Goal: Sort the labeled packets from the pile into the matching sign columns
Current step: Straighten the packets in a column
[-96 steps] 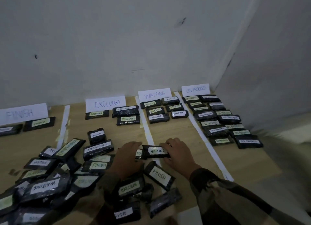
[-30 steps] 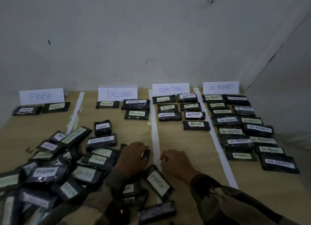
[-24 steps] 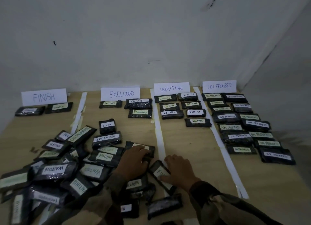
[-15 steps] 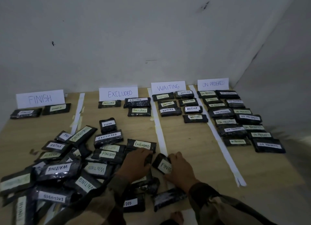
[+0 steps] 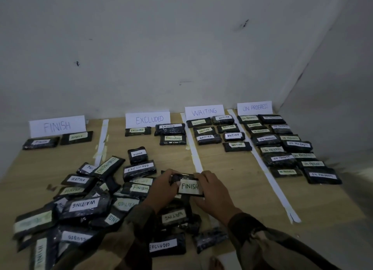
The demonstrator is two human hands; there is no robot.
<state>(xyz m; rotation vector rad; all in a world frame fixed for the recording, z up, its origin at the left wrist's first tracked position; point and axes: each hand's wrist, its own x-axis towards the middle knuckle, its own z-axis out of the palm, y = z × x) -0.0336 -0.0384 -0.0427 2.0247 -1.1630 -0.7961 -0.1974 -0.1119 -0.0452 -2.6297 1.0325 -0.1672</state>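
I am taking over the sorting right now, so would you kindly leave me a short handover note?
Hands: left hand and right hand both hold one FINISH packet over the right edge of the pile.
Done: two packets under the FINISH sign, three under the EXCLUDED sign, seven under the WAITING sign, many more under the ON PROGRESS sign.
Left: place the held packet in the FINISH column, far left, then sort the pile, which has all four labels mixed.
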